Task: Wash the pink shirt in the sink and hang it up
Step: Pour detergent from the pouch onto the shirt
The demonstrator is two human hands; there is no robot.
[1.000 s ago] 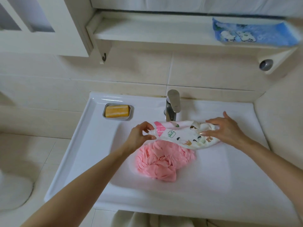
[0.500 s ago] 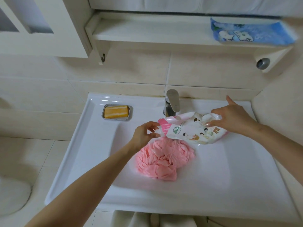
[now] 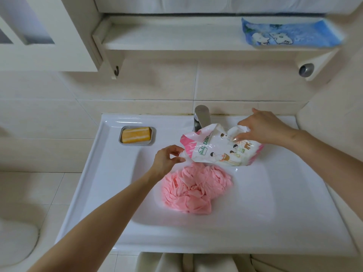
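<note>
My left hand [image 3: 167, 160] pinched the white spout at the corner of the detergent pouch [image 3: 220, 150], and my right hand [image 3: 263, 128] gripped its crumpled far end. I judge the step was adding detergent; next the spout needed opening and aiming down. The pink shirt [image 3: 196, 189] lay bunched in the sink [image 3: 121, 183], at five o'clock from my left hand, just beside it, in neither hand.
</note>
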